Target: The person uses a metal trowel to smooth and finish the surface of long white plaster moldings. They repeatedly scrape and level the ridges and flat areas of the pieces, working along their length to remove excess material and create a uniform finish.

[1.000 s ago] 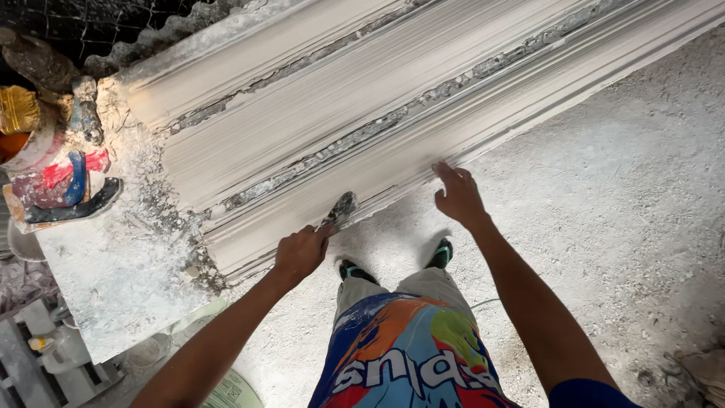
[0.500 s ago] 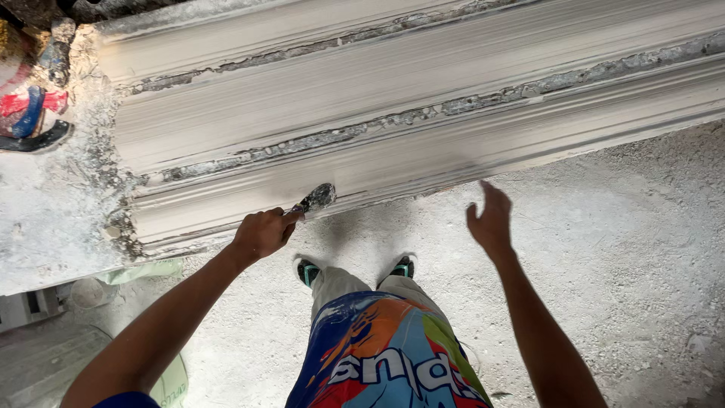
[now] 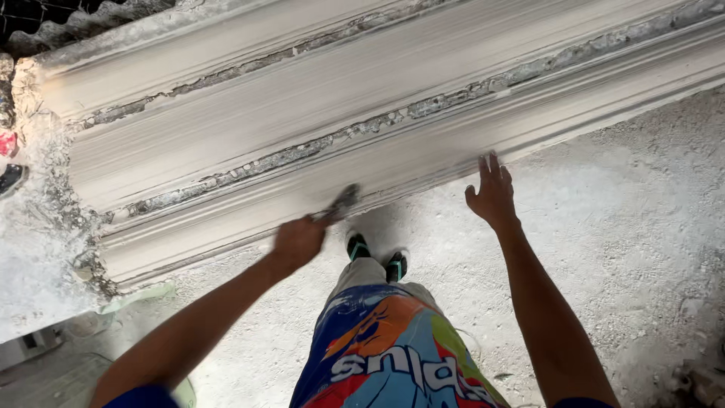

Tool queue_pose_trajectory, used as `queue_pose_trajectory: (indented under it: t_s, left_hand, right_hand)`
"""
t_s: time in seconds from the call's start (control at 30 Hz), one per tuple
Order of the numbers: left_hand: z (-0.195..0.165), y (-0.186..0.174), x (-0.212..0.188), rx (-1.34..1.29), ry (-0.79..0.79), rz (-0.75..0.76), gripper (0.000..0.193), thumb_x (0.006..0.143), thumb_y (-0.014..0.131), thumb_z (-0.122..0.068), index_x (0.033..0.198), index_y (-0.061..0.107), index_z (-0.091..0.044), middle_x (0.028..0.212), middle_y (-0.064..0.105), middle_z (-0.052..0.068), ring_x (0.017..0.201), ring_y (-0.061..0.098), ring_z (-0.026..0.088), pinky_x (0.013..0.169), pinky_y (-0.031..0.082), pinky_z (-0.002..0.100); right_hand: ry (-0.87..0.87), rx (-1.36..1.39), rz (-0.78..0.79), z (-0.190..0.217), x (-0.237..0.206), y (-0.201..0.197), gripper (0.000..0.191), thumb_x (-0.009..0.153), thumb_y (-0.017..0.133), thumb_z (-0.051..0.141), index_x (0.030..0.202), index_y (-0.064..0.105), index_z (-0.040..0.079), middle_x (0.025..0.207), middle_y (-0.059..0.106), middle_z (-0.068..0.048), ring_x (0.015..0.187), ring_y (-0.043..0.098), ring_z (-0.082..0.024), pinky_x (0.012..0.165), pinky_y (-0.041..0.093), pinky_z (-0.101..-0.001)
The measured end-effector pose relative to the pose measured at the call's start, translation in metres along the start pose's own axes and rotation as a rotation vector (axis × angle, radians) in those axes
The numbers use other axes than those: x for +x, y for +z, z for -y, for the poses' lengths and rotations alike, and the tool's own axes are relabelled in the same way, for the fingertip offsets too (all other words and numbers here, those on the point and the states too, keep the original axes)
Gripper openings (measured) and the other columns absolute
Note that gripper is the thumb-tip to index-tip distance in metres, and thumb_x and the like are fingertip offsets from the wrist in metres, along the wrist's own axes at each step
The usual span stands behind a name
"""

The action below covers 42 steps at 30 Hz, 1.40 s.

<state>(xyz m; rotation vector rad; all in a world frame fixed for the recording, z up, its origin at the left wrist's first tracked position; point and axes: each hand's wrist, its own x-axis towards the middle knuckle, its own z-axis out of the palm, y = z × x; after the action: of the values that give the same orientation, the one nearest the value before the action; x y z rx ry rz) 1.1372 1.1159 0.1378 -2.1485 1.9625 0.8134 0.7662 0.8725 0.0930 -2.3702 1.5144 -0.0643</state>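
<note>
A long white plaster moulding [image 3: 362, 113] with grooved profiles lies across the view on a bench, running from lower left to upper right. My left hand [image 3: 298, 242] grips a small dark scraping tool [image 3: 341, 202], whose tip sits against the moulding's near edge. My right hand [image 3: 492, 193] is open, fingers spread, with its fingertips at the near edge of the moulding further right. Rough grey crusts line the seams of the moulding.
White plaster dust covers the floor [image 3: 604, 249] under me. My feet in dark shoes with green trim [image 3: 375, 255] stand close to the moulding. A crumbly plaster slab [image 3: 38, 257] lies at the left end, with a pale green rim [image 3: 136, 296] below it.
The view has shifted right along the moulding. My left hand with the tool slid to the right along the near edge, and my right hand moved back up to touch that edge.
</note>
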Motion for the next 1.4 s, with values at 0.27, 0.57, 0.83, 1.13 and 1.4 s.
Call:
queue_pose_trajectory:
  t_s: [0.27, 0.57, 0.83, 1.13, 1.4]
  left_hand:
    - [-0.161, 0.017, 0.14, -0.144, 0.228, -0.268, 0.037, 0.097, 0.051, -0.016, 0.132, 0.065, -0.018, 0.093, 0.07, 0.022, 0.076, 0.074, 0.036, 0.059, 0.06, 0.05]
    - [-0.146, -0.016, 0.115, -0.164, 0.18, -0.11, 0.037, 0.095, 0.051, -0.013, 0.128, 0.066, -0.015, 0.092, 0.072, 0.024, 0.081, 0.074, 0.039, 0.068, 0.059, 0.054]
    - [-0.285, -0.013, 0.229, -0.248, 0.208, -0.154, 0.028, 0.1, 0.047, -0.016, 0.115, 0.071, -0.014, 0.101, 0.074, 0.019, 0.09, 0.074, 0.037, 0.074, 0.06, 0.054]
    - [-0.141, -0.037, 0.111, 0.039, 0.113, 0.021, 0.041, 0.097, 0.052, -0.02, 0.137, 0.06, -0.026, 0.096, 0.07, 0.02, 0.08, 0.074, 0.039, 0.065, 0.06, 0.052]
    - [-0.356, -0.047, 0.279, 0.048, 0.149, -0.063, 0.034, 0.102, 0.048, -0.018, 0.131, 0.065, -0.016, 0.097, 0.073, 0.021, 0.085, 0.074, 0.037, 0.068, 0.062, 0.052]
  right_hand:
    - [-0.06, 0.035, -0.11, -0.013, 0.002, -0.022, 0.056, 0.098, 0.059, 0.021, 0.151, 0.047, 0.006, 0.162, 0.043, -0.016, 0.155, 0.033, -0.038, 0.129, 0.025, -0.0541]
    - [0.511, 0.517, -0.116, -0.041, -0.11, 0.018, 0.052, 0.099, 0.059, 0.024, 0.149, 0.051, 0.012, 0.151, 0.05, -0.019, 0.136, 0.052, -0.036, 0.107, 0.046, -0.046]
    - [0.4, 0.724, -0.125, -0.028, -0.094, 0.022, 0.047, 0.098, 0.06, 0.022, 0.143, 0.054, 0.013, 0.144, 0.058, -0.015, 0.126, 0.06, -0.029, 0.09, 0.055, -0.0404]
    - [0.444, 0.849, -0.155, -0.153, -0.138, 0.037, 0.043, 0.102, 0.059, 0.021, 0.142, 0.057, 0.008, 0.138, 0.065, -0.013, 0.117, 0.066, -0.024, 0.096, 0.053, -0.0352]
    - [0.243, 0.802, -0.035, -0.261, -0.055, -0.023, 0.043, 0.101, 0.058, 0.02, 0.141, 0.058, 0.006, 0.134, 0.067, -0.01, 0.105, 0.068, -0.021, 0.091, 0.054, -0.0344]
